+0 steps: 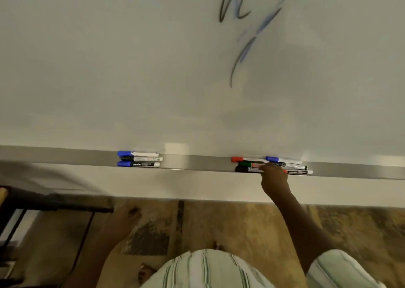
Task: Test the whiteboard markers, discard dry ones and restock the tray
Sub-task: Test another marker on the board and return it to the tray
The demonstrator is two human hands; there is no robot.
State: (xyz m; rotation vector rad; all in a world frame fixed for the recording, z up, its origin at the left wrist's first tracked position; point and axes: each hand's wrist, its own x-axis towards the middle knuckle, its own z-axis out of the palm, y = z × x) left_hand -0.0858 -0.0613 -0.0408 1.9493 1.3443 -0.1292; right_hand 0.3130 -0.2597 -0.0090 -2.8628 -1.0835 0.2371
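A white glossy whiteboard (153, 68) filled the upper view, with black and blue scribbled strokes (238, 16) at 1 o'clock. Along its lower edge ran a long grey metal tray (197, 161).

At 9 o'clock from the frame's centre, 3 markers lay side by side in the tray, caps pointing to 9 o'clock: a blue-capped white marker (138, 154) nearest the board, a black-capped clear marker (142, 158) in the middle, and a blue-capped black-barrelled marker (139, 164) at the front lip.

At 4 o'clock lay a second cluster of 6, touching one another: a red-capped white marker (247, 159), a green-capped marker (249, 164), a black-capped marker (244, 169), and, at their 3 o'clock, a blue-capped slim marker (283, 160), a dark-banded marker (294, 166) and a red-tipped black-barrelled marker (299, 172).

The right hand (274, 177) reached up from 5 o'clock and rested on the middle of this cluster, its back to the camera; the fingertips were hidden, so I cannot tell whether they were apart or clamped on a marker.

The left hand (128, 213) hung low at 7 o'clock, blurred, beside a dark metal bar (65, 203); its fingers cannot be made out.

A green-striped shirt (208, 270) showed at 6 o'clock over a patterned tan floor (230, 226).
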